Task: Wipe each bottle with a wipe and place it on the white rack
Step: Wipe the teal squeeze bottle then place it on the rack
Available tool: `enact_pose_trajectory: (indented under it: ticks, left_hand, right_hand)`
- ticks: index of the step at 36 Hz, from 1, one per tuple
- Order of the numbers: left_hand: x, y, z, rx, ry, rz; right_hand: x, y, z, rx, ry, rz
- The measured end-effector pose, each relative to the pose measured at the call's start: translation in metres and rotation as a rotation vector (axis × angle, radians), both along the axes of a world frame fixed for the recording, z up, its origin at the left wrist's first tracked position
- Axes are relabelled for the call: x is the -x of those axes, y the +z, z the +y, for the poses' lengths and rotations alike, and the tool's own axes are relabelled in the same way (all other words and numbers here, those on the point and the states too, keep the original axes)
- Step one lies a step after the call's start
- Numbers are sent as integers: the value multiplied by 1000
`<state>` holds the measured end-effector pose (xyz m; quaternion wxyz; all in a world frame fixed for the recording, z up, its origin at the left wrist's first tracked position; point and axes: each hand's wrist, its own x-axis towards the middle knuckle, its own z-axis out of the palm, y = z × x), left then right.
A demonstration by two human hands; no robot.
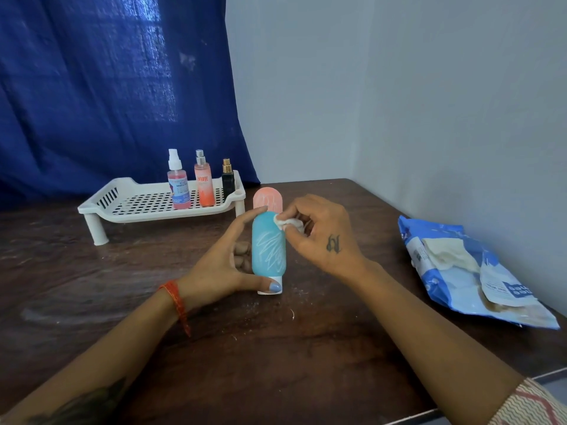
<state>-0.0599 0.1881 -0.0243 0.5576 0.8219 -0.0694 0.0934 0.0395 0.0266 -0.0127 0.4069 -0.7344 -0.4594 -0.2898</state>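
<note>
A teal bottle (pixel 269 246) with a white cap at its bottom is at the table's middle, cap down. My left hand (pixel 224 265) grips it, thumb on the cap and fingers behind the body. My right hand (pixel 319 231) pinches a small white wipe (pixel 287 223) against the bottle's upper right side. A pink bottle (pixel 267 199) stands just behind the teal one. The white rack (pixel 135 207) sits at the back left, holding a pink spray bottle (pixel 178 187), an orange spray bottle (pixel 204 185) and a small dark bottle (pixel 228 179), all upright.
An open blue and white wipes pack (pixel 469 271) lies at the table's right edge near the wall. A blue curtain (pixel 107 87) hangs behind the rack. The dark wooden table (pixel 276 348) carries small white crumbs in front of the bottle.
</note>
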Motion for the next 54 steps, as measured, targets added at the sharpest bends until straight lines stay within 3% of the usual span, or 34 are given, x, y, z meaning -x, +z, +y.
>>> enact_pose_trajectory:
  ticks: [12, 21, 28, 38, 46, 54]
  left_hand:
    - [-1, 1, 2, -11, -3, -3]
    - [0, 1, 3, -15, -7, 5]
    - [-1, 0, 4, -17, -9, 7]
    - [-2, -1, 5, 4, -7, 13]
    - [-2, 1, 4, -3, -6, 18]
    - [-1, 1, 4, -8, -4, 33]
  right_hand:
    - [5, 4, 0, 15, 156, 49]
    - [-1, -1, 0, -19, -9, 20]
    - [4, 4, -1, 12, 132, 70]
    - [-2, -2, -1, -25, 8, 46]
    - [3, 2, -2, 24, 144, 77]
    - [-1, -2, -1, -1, 6, 25]
